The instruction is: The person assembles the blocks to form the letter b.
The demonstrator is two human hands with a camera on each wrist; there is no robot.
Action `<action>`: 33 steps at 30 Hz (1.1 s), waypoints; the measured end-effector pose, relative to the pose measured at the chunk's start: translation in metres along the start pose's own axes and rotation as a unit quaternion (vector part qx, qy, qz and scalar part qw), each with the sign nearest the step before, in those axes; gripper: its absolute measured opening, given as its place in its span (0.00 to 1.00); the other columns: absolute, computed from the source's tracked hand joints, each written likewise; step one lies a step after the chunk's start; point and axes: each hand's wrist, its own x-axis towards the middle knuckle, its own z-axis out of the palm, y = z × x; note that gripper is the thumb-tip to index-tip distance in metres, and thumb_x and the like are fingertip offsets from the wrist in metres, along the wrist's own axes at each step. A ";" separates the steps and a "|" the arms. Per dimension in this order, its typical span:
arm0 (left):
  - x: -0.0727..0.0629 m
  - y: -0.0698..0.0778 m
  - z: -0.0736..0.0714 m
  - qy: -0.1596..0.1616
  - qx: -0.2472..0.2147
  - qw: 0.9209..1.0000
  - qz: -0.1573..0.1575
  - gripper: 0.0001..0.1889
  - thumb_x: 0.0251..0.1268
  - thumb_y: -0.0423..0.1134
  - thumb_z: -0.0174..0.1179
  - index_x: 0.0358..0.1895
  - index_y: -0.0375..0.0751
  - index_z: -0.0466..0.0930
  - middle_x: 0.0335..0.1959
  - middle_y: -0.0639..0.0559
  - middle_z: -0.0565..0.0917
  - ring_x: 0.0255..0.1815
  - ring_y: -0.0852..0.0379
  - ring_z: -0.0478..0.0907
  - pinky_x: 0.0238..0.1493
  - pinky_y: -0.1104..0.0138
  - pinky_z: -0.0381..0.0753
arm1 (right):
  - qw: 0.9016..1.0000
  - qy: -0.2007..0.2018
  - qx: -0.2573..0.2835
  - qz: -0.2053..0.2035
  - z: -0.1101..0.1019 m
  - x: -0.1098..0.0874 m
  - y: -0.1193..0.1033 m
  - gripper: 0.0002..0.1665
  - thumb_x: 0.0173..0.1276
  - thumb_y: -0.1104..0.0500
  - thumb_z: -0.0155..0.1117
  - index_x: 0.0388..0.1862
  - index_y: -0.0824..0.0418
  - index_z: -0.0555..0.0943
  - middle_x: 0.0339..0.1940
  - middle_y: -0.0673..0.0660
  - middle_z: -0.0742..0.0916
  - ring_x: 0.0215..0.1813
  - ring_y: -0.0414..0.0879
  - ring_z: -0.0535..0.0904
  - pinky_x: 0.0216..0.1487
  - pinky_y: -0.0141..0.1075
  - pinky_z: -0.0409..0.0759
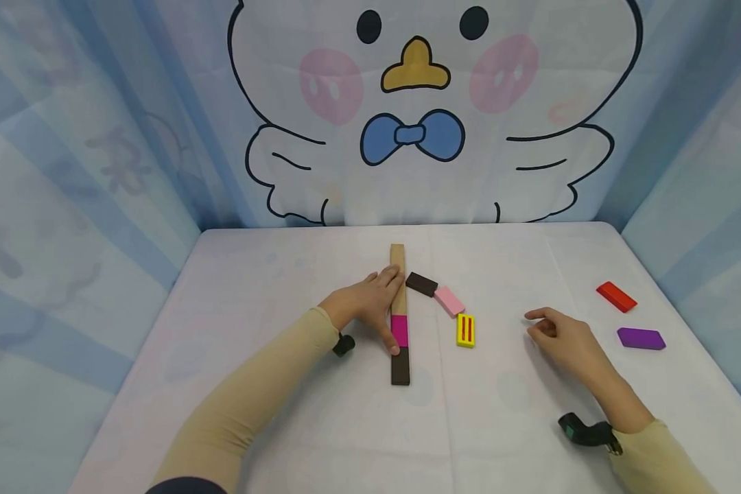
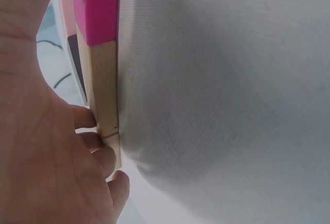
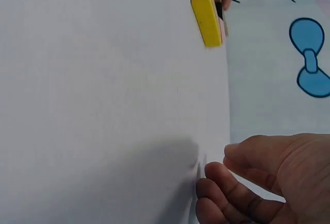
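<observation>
A straight row of blocks runs front to back on the table: wooden blocks [image 1: 398, 254], a magenta block [image 1: 401, 331] and a dark brown block [image 1: 400, 367] nearest me. My left hand [image 1: 370, 302] rests along this row; its fingers touch the wooden part and its thumb lies by the magenta and brown ones. From the row's right side a second line bends toward me: a dark brown block [image 1: 421, 284], a pink block [image 1: 449, 301] and a yellow block with red stripes [image 1: 466, 331]. Farther right my right hand [image 1: 565, 343] hovers, fingers loosely bent, holding nothing.
On the right side of the white table [image 1: 500, 439] lie a red block [image 1: 616, 296] and a purple block [image 1: 641, 338]. Behind the table's back edge hangs a curtain [image 1: 420, 192] with a cartoon bird; blue curtains flank both sides.
</observation>
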 end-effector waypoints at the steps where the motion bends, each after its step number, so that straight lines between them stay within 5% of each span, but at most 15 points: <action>1: 0.000 0.000 0.000 -0.001 0.000 1.000 0.000 0.81 0.37 0.78 0.75 0.85 0.37 0.32 0.87 0.40 0.33 0.88 0.48 0.30 0.86 0.55 0.37 | 1.000 0.005 -0.003 -0.001 -0.005 -0.002 0.007 0.20 0.76 0.59 0.62 0.62 0.68 0.79 0.47 0.67 0.87 0.47 0.58 0.83 0.47 0.52 0.86; 13: 0.003 -0.003 0.001 -0.004 -0.004 1.000 -0.002 0.82 0.37 0.78 0.74 0.85 0.38 0.31 0.87 0.41 0.32 0.88 0.49 0.30 0.86 0.55 0.36 | 0.993 0.082 -0.062 0.050 -0.050 -0.024 0.081 0.22 0.75 0.65 0.55 0.65 0.71 0.75 0.65 0.84 0.69 0.66 0.83 0.64 0.57 0.79 0.67; 20: 0.003 -0.003 0.003 -0.005 0.000 1.000 -0.002 0.82 0.37 0.79 0.74 0.85 0.38 0.31 0.87 0.42 0.32 0.88 0.49 0.29 0.86 0.55 0.36 | 0.992 0.079 -0.076 0.068 -0.060 -0.027 0.113 0.25 0.74 0.68 0.53 0.68 0.73 0.71 0.68 0.85 0.65 0.70 0.85 0.58 0.59 0.80 0.62; 33: 0.003 -0.002 0.001 -0.007 0.002 1.000 -0.001 0.82 0.36 0.79 0.74 0.85 0.37 0.31 0.87 0.41 0.32 0.88 0.49 0.30 0.86 0.55 0.36 | 0.992 0.081 -0.077 0.054 -0.055 -0.034 0.105 0.18 0.70 0.71 0.57 0.58 0.73 0.79 0.61 0.84 0.71 0.59 0.83 0.66 0.54 0.76 0.71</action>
